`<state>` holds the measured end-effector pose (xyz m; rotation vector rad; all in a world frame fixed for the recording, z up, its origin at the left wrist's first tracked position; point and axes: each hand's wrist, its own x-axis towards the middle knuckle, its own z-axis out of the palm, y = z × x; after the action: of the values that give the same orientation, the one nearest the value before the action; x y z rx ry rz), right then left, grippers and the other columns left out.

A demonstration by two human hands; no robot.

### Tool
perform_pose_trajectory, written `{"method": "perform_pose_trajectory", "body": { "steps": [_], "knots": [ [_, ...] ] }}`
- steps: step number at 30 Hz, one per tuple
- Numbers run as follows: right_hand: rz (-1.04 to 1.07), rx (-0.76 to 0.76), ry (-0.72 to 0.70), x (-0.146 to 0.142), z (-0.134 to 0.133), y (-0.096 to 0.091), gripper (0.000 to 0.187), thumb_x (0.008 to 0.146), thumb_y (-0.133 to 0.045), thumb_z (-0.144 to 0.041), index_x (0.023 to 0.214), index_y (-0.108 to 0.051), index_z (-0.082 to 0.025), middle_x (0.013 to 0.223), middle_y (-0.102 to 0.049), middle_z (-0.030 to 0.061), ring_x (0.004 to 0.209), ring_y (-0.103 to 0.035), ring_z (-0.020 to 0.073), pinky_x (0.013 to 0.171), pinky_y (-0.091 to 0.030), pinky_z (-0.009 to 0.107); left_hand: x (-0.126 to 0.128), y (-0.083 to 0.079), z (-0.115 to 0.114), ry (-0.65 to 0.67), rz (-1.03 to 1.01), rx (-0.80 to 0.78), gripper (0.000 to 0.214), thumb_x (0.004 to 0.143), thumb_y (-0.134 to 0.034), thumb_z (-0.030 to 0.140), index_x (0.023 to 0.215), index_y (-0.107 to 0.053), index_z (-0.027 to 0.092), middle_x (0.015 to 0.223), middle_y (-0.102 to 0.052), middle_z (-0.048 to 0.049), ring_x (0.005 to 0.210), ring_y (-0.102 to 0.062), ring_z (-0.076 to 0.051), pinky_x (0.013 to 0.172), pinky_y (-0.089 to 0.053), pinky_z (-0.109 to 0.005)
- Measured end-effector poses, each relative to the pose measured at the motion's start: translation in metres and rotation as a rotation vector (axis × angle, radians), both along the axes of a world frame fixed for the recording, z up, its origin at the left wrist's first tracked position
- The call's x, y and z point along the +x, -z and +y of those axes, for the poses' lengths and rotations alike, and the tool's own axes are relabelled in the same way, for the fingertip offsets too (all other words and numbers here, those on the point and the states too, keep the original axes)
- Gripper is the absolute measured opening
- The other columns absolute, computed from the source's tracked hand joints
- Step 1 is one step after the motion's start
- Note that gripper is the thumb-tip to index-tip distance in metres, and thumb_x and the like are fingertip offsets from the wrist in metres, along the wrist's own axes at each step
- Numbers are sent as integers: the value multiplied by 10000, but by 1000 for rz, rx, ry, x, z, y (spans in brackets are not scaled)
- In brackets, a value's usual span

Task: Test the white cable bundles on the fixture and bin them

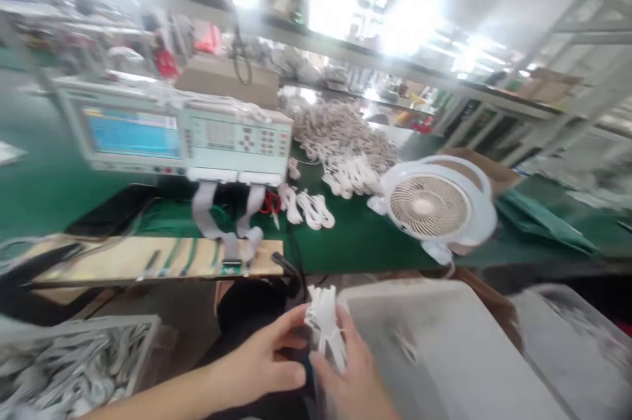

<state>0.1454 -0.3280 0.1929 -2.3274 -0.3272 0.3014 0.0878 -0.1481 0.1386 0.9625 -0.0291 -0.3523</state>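
Observation:
Low in the middle of the blurred head view, both my hands hold a small bundle of white cables [324, 326]. My left hand [269, 357] pinches it from the left with fingers curled. My right hand [353, 377] wraps round the bundle from below and right. The bundle hangs just over the left edge of a clear plastic bin [444, 354]. More white cable bundles [340, 143] lie heaped on the green bench [355, 242] beyond.
A test instrument [182, 137] with a blue screen stands at back left, ribbon cables dropping to a wooden fixture board [148, 259]. A small white fan [434, 206] sits on the bench at right. A grey crate [74, 361] of cables is at lower left.

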Motion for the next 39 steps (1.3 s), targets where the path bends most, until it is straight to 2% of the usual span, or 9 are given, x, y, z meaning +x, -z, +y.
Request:
{"method": "perform_pose_trajectory", "body": {
  "steps": [3, 5, 10, 13, 16, 20, 23, 29, 39],
  "knots": [
    [0, -176, -231, 2, 42, 24, 938, 474, -733, -328, 1321, -331, -297, 1201, -515, 82, 1118, -422, 346, 966, -293, 495, 1, -9, 5, -182, 127, -238, 486, 728, -590, 402, 1178, -476, 255, 1169, -538, -59, 997, -533, -194, 898, -395, -342],
    [114, -122, -291, 8, 56, 40, 1054, 438, -756, -338, 1354, -236, -304, 1241, -481, 85, 1140, -403, 347, 949, -317, 486, -5, 0, 16, -259, 227, -272, 390, 754, -552, 401, 1089, -535, 201, 1037, -603, -70, 918, -567, -195, 888, -397, -367],
    [351, 177, -176, 19, 79, 54, 623, 641, -628, -435, 1178, -436, -185, 847, -622, 58, 763, -580, 203, 700, -457, 302, -20, 33, 48, -467, 310, -74, 274, 701, -606, 305, 938, -594, 168, 917, -608, -32, 936, -513, -186, 884, -350, -309],
    [557, 311, -39, 11, 96, 56, 365, 696, -579, -450, 942, -493, -193, 605, -538, -21, 490, -477, 111, 486, -400, 232, -22, 46, 61, -551, 263, -29, 307, 657, -653, 275, 936, -578, 172, 848, -580, -4, 854, -494, -156, 804, -352, -261],
    [699, 491, -57, 1, 110, 68, 312, 670, -605, -445, 783, -470, -188, 547, -499, -38, 450, -437, 87, 450, -374, 210, -23, 53, 69, -529, 267, -189, 445, 639, -676, 288, 1041, -516, 184, 846, -577, -10, 769, -524, -140, 730, -378, -257],
    [698, 374, -58, -2, 123, 81, 448, 730, -508, -544, 935, -512, -146, 399, -409, -67, 351, -374, 85, 367, -291, 197, -27, 58, 74, -483, 334, -344, 363, 684, -639, 367, 950, -538, 142, 811, -599, -47, 717, -566, -143, 729, -418, -290],
    [593, 325, -92, -1, 135, 78, 603, 648, -622, -517, 1097, -505, -133, 507, -520, -37, 432, -445, 95, 416, -344, 203, -27, 60, 76, -480, 323, -368, 328, 695, -634, 371, 910, -565, 133, 770, -610, -43, 672, -564, -121, 707, -425, -270],
    [375, 251, -141, -1, 146, 71, 303, 714, -585, -439, 803, -609, -150, 725, -624, 32, 673, -554, 141, 609, -426, 221, -25, 58, 80, -484, 282, -366, 314, 725, -613, 345, 938, -579, 116, 831, -623, -72, 721, -560, -120, 757, -425, -281],
    [194, 240, -64, 2, 128, 81, 327, 712, -584, -445, 874, -610, -163, 808, -629, 42, 723, -567, 161, 661, -455, 239, -25, 60, 74, -400, 189, -365, 274, 727, -624, 289, 953, -538, 161, 839, -590, -37, 793, -565, -138, 757, -392, -269]
  ]
}}
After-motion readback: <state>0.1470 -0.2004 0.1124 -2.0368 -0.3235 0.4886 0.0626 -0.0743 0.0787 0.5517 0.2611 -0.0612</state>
